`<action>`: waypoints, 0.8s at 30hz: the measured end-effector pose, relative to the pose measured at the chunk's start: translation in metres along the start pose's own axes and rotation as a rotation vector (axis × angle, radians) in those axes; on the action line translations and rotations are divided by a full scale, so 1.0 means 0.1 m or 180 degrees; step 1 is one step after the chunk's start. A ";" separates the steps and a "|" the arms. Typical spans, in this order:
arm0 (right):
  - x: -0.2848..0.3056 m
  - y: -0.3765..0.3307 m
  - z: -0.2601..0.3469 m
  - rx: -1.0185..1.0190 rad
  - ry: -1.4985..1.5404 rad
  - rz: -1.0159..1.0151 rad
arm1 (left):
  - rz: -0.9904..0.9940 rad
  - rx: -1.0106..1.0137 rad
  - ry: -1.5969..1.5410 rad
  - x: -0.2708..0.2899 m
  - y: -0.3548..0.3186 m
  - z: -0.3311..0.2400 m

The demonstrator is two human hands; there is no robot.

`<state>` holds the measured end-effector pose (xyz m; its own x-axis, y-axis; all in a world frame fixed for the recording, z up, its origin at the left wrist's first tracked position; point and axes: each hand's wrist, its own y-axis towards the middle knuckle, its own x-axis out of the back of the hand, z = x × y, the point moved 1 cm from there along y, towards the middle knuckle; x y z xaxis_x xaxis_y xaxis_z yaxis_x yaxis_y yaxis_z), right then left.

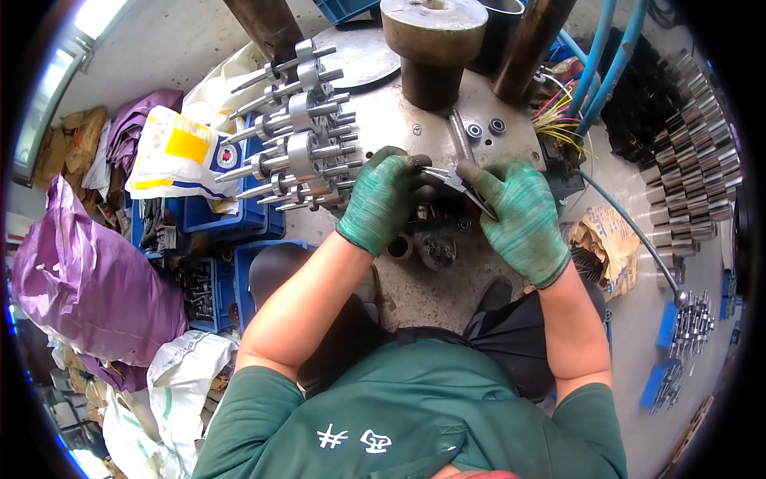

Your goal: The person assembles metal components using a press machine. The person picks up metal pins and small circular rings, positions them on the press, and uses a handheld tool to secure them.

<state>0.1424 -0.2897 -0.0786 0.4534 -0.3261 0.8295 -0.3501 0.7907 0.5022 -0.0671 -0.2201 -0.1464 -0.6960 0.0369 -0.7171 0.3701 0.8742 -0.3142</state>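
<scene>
My right hand (523,223), in a green knit glove with dark, soiled fingertips, is closed on metal pliers (456,183). The pliers slant across the gap between my hands, their thin jaws pointing at my left fingertips. My left hand (378,198), gloved alike, has its fingers curled and pinched close to the jaw tips. Whatever small part it may hold is hidden by the fingers. Just beyond the pliers a metal rod (460,136) lies on the steel machine table (375,120). Beside the rod sit two small bearings (474,131) (497,126).
Shafts with thick metal rings (302,156) are stacked at the left. A heavy steel ram (433,48) stands at the back between columns. Blue hoses (594,68) and loose wires (558,120) run on the right, near stacked metal cylinders (690,152). A purple sack (92,279) bulges at far left.
</scene>
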 end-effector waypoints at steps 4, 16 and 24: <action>-0.04 -0.01 -0.02 -0.0023 -0.0005 -0.0033 | 0.0027 0.0051 0.0096 0.01 -0.02 0.02; -0.07 0.04 0.00 -0.0099 -0.0135 0.0168 | 0.0056 -0.0210 0.0360 0.04 -0.08 0.02; -0.18 0.09 0.28 -0.1635 0.2933 0.0432 | 0.0209 -0.0338 0.1040 -0.05 -0.07 0.44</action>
<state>0.1083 -0.2913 -0.0826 0.9575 0.1294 0.2577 -0.1539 0.9850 0.0775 -0.0386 -0.2474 -0.1679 -0.8394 0.2329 -0.4912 0.3666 0.9097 -0.1952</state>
